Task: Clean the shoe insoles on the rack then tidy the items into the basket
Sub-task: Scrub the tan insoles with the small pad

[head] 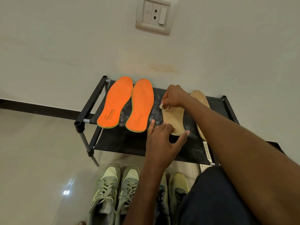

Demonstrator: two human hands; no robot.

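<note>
Pinching a wad, right hand hides tan insole (left hand spread, pressing it).

rack: four insoles on top (side by side) | shoes before it

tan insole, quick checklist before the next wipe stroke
1. Left hand steadies the tan insole at its heel: ok.
2. Right hand pinches the wipe against the insole: ok.
3. Insole lies flat on the rack: ok.
4. Second tan insole clear of the stroke: ok, though partly hidden by the arm.
5. Orange insoles clean: cannot tell.
6. Basket within reach: cannot tell, mostly hidden.
</note>
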